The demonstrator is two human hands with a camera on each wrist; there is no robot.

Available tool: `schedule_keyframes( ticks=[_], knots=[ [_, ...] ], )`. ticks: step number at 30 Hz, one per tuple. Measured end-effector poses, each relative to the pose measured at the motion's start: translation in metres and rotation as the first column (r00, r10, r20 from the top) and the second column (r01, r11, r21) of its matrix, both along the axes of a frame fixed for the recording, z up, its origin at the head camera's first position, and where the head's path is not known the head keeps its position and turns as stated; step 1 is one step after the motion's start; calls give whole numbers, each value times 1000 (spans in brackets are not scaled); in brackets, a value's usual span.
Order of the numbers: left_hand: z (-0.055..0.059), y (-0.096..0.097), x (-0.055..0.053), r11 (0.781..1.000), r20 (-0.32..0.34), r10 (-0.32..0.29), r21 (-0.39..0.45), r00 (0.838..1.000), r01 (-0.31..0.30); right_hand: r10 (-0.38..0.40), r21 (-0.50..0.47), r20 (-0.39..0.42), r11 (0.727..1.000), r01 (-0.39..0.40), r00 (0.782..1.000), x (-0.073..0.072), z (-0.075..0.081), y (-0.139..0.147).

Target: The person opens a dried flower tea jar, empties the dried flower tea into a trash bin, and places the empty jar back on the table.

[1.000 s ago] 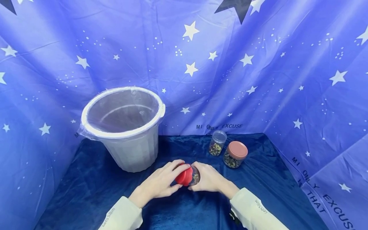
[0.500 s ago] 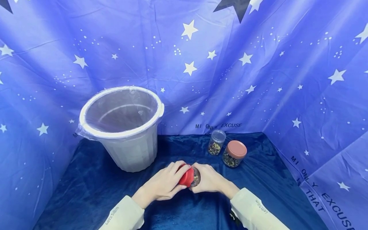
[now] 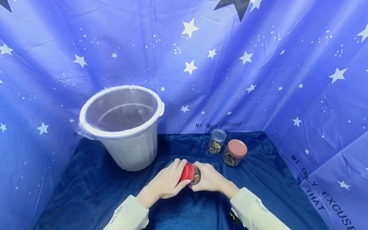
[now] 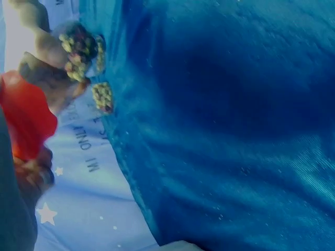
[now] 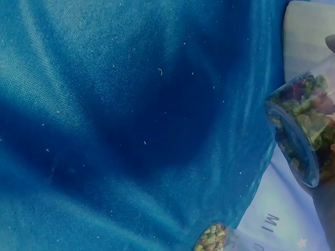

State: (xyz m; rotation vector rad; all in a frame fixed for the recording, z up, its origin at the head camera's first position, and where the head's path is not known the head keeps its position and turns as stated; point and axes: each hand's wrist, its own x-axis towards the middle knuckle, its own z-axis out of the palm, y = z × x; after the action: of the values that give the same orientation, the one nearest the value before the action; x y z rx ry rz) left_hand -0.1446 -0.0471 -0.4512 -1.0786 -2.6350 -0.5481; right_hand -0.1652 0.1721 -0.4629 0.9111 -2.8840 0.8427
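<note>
In the head view my left hand (image 3: 164, 182) grips the red lid (image 3: 188, 171) of a small clear jar. My right hand (image 3: 210, 178) is wrapped around the see-through body of the jar (image 3: 196, 176), which lies tilted sideways between both hands. Dried pieces, yellow-green and dark red, show through the jar (image 5: 309, 117) in the right wrist view. At the left edge of the left wrist view the red lid (image 4: 26, 115) appears, with fingers against it. Whether the lid is loose on the jar cannot be seen.
A white bin (image 3: 130, 153) with a clear plastic liner stands at the back left. Behind my right hand are a clear jar (image 3: 217, 140) partly filled with dried bits and a wider jar (image 3: 235, 155) with a pink lid. Dark blue cloth covers the surface; starry fabric surrounds it.
My left hand has shifted slightly right and turned around the red lid, its thumb now lying along the lid's near side. The right hand and jar body have barely moved.
</note>
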Motion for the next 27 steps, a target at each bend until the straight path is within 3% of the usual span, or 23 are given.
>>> schedule_keyframes(
  ticks=[3,7,12,17,23,27],
  knots=[
    [3,5,2,998,86,60,10,995,-61,-7,-3,-15,1000,7,1000,0,0,0],
    [7,12,2,985,211,165,9,963,-171,-19,-4,-17,1000,19,1000,0,-2,0],
    [12,22,1,953,316,283,15,906,-303,-38,5,-15,999,38,999,-1,-3,-1],
    [15,27,2,915,412,358,24,838,-403,-50,31,-43,998,52,998,0,-4,-3],
    [15,27,4,871,530,400,36,748,-490,-34,63,-95,997,40,995,2,-2,-5],
    [17,25,4,852,585,402,42,704,-522,-21,66,-109,997,28,994,3,0,-7]
  ],
)
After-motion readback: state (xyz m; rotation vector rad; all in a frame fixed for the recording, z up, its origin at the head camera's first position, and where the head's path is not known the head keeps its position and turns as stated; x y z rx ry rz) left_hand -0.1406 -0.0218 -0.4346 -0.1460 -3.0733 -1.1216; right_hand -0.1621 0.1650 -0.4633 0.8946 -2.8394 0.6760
